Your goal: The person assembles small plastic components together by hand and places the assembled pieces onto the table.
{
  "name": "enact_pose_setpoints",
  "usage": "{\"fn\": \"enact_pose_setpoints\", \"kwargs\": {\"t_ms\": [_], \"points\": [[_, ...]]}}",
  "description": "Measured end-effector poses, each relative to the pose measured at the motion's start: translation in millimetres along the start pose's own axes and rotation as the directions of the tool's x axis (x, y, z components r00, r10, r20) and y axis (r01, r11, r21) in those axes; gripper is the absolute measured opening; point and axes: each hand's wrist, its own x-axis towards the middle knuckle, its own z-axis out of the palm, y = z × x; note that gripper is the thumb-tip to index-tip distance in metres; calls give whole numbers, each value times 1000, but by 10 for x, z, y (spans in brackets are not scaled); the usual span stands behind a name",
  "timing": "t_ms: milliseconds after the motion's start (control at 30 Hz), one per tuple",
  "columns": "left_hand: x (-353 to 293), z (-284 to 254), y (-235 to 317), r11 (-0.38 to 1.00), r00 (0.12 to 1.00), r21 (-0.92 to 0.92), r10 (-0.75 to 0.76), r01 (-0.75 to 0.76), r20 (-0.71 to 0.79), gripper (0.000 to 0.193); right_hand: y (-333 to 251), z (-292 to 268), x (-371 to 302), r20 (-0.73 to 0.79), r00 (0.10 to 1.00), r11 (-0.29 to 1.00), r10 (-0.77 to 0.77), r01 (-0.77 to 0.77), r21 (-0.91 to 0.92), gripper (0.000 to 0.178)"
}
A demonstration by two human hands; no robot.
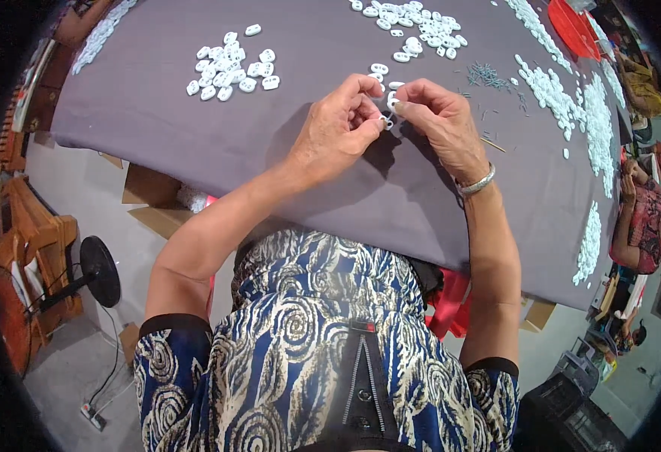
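Note:
Both hands meet above the grey tablecloth, their fingertips almost touching. My left hand (341, 124) is closed in a pinch on a small white plastic piece (387, 123), of which only the end shows beyond the thumb. Thumb and forefinger of my right hand (442, 119) press together just above it; whatever they hold is too small to make out. Another white piece (391, 98) shows beside the right fingertips, partly covered by them. Beyond the hands lie a few oval white pieces with dark holes (378, 69).
To the left is a pile of white pieces (225, 69); another heap (428, 29) lies at the far side. Small grey-green pins (487, 75) and a thin stick (493, 145) lie right of my hands. More white parts (598, 128) line the right edge. A black fan (100, 271) stands left.

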Motion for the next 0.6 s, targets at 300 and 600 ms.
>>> {"fn": "enact_pose_setpoints", "kwargs": {"t_ms": [300,600], "points": [[18,2,-67,999,1000,-18,27,-27,-1,25,0,-10,2,37,999,1000,-6,7,-26,10],[12,-13,-24,1000,999,9,8,-8,53,31,55,-34,9,62,998,992,-19,27,-121,10]]}}
